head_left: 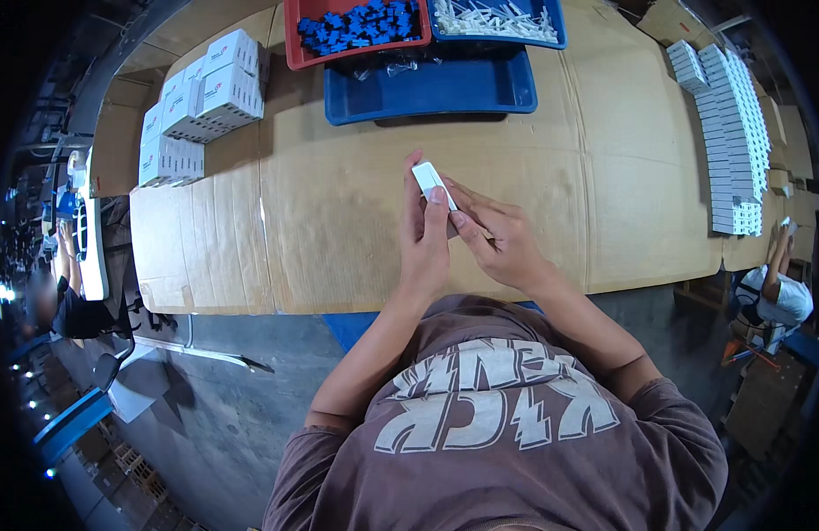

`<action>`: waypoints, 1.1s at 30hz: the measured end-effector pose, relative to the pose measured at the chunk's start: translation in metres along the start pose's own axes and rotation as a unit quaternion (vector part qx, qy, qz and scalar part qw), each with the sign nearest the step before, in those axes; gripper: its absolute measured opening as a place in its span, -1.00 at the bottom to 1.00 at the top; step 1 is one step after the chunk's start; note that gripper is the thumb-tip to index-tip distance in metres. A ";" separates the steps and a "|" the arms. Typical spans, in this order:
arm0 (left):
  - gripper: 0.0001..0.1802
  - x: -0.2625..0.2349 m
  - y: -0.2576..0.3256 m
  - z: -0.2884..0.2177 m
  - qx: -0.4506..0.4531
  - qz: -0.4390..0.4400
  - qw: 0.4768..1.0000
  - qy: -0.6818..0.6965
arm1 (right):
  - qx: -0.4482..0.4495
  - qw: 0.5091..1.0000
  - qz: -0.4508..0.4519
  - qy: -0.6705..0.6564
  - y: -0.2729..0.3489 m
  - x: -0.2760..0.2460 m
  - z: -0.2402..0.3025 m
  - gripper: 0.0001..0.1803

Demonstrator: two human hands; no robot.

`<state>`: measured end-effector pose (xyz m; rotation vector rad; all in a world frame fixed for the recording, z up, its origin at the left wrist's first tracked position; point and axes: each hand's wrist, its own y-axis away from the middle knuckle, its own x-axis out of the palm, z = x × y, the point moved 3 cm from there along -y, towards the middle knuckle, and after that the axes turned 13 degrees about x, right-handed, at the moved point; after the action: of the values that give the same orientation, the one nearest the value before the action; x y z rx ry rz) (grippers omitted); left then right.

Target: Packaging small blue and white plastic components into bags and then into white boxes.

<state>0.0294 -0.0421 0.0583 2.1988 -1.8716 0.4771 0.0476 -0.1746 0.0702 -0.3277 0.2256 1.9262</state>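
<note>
Over the middle of the cardboard-covered table, both hands meet around a small white rectangular piece (429, 176) with rounded corners; its exact kind does not show. My left hand (424, 239) is closed on it, with the thumb lying on its upper face and fingers along its far left side. Coming from the right, my right hand (505, 237) pinches at the lower right edge of the same piece. The thumb and fingers cover its lower end. It is tilted, its top end pointing up and to the left.
A red bin (294, 40) of blue plastic parts and a blue bin (556, 22) of white sticks stand at the back. Before them sits another blue tray (432, 93). White boxes (201, 102) are stacked left, small white boxes (733, 142) right. Other people (777, 296) work at both sides.
</note>
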 end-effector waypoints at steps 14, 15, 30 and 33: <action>-0.31 0.003 0.006 -0.005 0.059 0.010 0.998 -0.017 | -0.070 0.995 -0.051 0.044 0.006 0.005 0.005 -0.57; -0.30 0.003 0.007 -0.005 0.061 0.012 0.998 -0.011 | -0.065 0.996 -0.047 0.038 0.006 0.005 0.005 -0.57; -0.05 -0.014 0.001 0.003 0.177 0.077 0.976 -0.099 | 0.155 0.960 0.041 -0.231 -0.009 -0.011 0.018 -0.50; -0.02 -0.015 0.002 0.014 0.234 0.092 0.956 -0.149 | 0.300 0.899 0.101 -0.303 -0.013 -0.006 0.016 -0.43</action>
<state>0.0268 -0.0337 0.0398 2.5153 -2.3361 0.7229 0.0596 -0.1707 0.0870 0.7247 0.4291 1.9519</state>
